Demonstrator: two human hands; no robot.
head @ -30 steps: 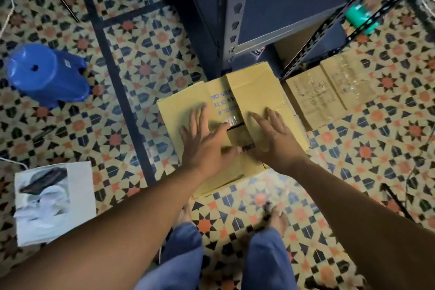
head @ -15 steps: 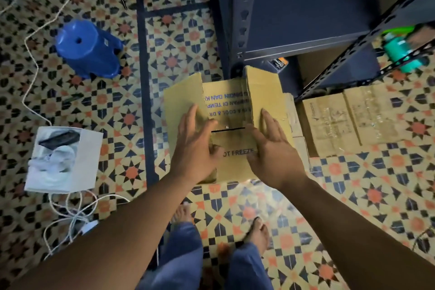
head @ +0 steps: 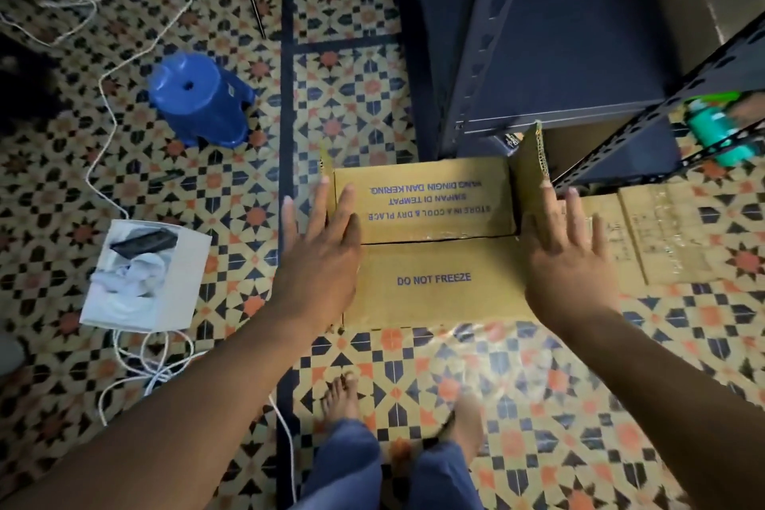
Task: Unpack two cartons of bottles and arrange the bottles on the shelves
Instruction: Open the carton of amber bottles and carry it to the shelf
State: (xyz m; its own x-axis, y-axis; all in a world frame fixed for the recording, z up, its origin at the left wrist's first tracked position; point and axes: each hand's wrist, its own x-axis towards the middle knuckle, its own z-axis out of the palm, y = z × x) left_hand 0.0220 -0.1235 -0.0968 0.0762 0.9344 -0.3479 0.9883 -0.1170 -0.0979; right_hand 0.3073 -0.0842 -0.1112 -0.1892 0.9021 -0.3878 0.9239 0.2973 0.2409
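A brown carton (head: 434,261) printed "DO NOT FREEZE" lies on the patterned floor in front of the dark metal shelving (head: 559,54). Its two printed top flaps meet at a seam; a short side flap (head: 534,161) stands up at the right. My left hand (head: 323,244) is spread flat at the carton's left edge, fingers straight. Over its right edge my right hand (head: 567,253) is spread with straight fingers. A second, taped carton (head: 662,236) lies to the right. No bottles show in either carton; a green bottle (head: 720,132) lies behind the shelf frame.
A blue plastic stool (head: 198,103) stands at the left. A white box (head: 145,273) with dark and white items sits nearer, with white cables (head: 136,360) trailing around it. My bare feet (head: 343,393) are just below the carton.
My hands have moved apart from the middle seam to the carton's left and right edges. The side flaps have swung outward. The view has risen and shifted right.
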